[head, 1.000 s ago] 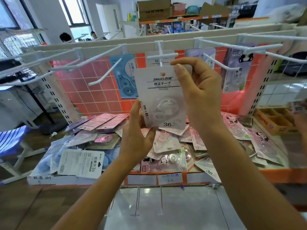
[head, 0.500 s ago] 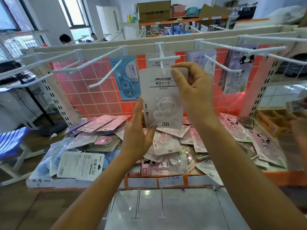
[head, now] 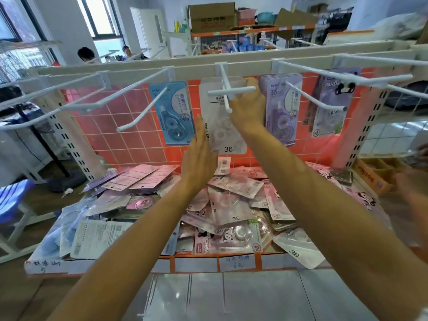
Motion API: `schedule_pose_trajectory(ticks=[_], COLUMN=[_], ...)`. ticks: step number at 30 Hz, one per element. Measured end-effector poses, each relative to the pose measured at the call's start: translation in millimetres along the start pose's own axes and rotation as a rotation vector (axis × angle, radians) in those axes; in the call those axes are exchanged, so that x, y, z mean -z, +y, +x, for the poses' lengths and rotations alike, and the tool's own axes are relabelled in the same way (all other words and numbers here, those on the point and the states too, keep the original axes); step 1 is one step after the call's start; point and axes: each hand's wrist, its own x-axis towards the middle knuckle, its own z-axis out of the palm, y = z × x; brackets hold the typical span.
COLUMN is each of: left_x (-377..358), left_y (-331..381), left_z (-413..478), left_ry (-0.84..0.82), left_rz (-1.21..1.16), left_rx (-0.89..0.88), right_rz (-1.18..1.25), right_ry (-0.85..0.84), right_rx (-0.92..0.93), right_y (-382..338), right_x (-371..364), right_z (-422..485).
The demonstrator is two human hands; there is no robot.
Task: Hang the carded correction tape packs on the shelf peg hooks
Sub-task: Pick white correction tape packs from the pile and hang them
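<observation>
A white carded correction tape pack [head: 222,133], marked 36, hangs against the orange grid back panel under the centre white peg hook [head: 225,89]. My right hand [head: 249,107] pinches the pack's top right corner, just behind the hook's crossbar. With straight fingers, my left hand [head: 199,156] touches the pack's lower left edge. Whether the card's hole sits on the peg is hidden by the hook and my hand. A heap of loose carded packs [head: 231,200], pink, white and purple, covers the shelf below.
A blue pack [head: 172,112] hangs to the left, purple packs [head: 281,107] and panda packs [head: 331,117] to the right. Bare white hooks [head: 143,114] jut forward on the left. An orange box [head: 375,174] and another person's blurred hand [head: 412,186] are at the right.
Both hands have carried the white pack away from me and back along the centre peg toward the grid panel. My left hand's fingers have straightened along the pack's edge.
</observation>
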Motion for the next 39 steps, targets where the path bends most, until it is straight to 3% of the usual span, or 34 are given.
schedule_pose_trajectory(ticks=[12, 16, 20, 24, 27, 31, 39], left_x=[-19.0, -15.4, -15.0, -21.0, -25.0, -29.5, -50.3], left_y=[-15.8, -10.6, -10.4, -15.2, -19.6, -20.5, -17.0], left_z=[32.3, 33.7, 22.7, 4.2, -11.0, -32.1, -62.2], left_ry=[0.010, -0.033, -0.091, -0.183, -0.226, -0.324, -0.463], left_rz=[0.087, 0.112, 0.235, 0.343, 0.347, 0.323, 0.345], left_rx=[0.101, 0.124, 0.085, 0.150, 0.202, 0.071, 0.068], right_rz=[-0.064, -0.042, -0.188, -0.141, -0.197, -0.418, -0.710], right_ry=[-0.017, -0.035, -0.082, -0.082, -0.168, -0.395, -0.687], right_rx=[-0.124, -0.195, -0.155, -0.189, -0.182, -0.159, -0.205], right_y=[7.8, 9.1, 21.9, 42.1, 60.1, 97.2, 131.2], right_x=[-14.8, -17.5, -21.9, -19.2, -12.4, 1.5, 26.2], right_z=[16.3, 20.6, 12.2, -8.3, -31.2, -60.3, -92.1])
